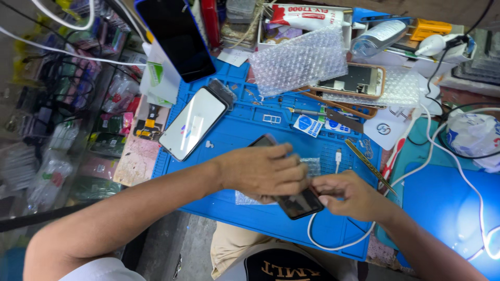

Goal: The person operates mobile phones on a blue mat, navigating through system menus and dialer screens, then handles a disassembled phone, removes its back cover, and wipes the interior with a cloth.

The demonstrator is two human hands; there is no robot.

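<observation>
Phone (299,204) | under left hand (263,170) grip, closed | right hand (346,195) pinches its end

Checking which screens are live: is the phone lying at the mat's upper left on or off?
On: the phone lying face up on the blue mat shows a lit white screen.

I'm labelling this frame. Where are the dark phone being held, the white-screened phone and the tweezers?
dark phone (300,204), head view, lower glass end.
white-screened phone (192,124), head view, screen middle.
tweezers (367,162), head view, mid-shaft.
</observation>
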